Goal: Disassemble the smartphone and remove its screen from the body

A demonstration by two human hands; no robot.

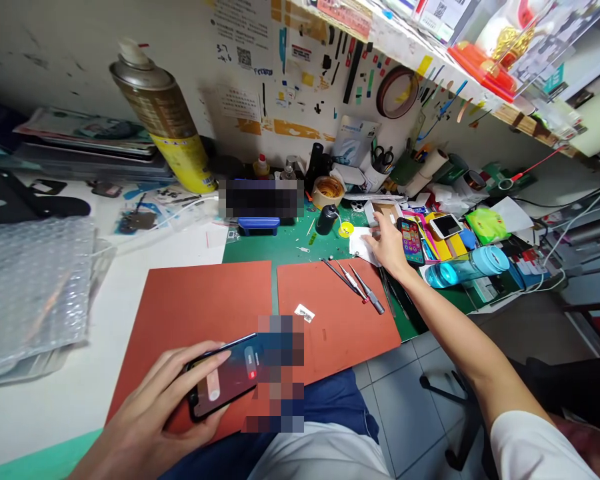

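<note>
My left hand (pixel 165 393) is wrapped round a dark smartphone (pixel 230 380) with its screen lit, tilted above the left red-brown mat (pixel 210 293). Pixelated blocks hide the phone's right end. Stretched out to the far right, my right hand (pixel 386 245) touches or hovers over a white paper (pixel 363 244), beside a phone with a lit screen (pixel 411 240); whether its fingertips hold anything is hidden. On the right mat (pixel 330 347) lie tweezers and thin tools (pixel 367 290) and a small white label (pixel 305 313).
A yellow spray can (pixel 180 147) leans at the back left. Bubble wrap (pixel 35 287) covers the left side. A black bottle (pixel 327 220), a tape roll (pixel 329 191) and a blue water bottle (pixel 467 267) stand or lie farther right. A shelf (pixel 410 53) overhangs the back.
</note>
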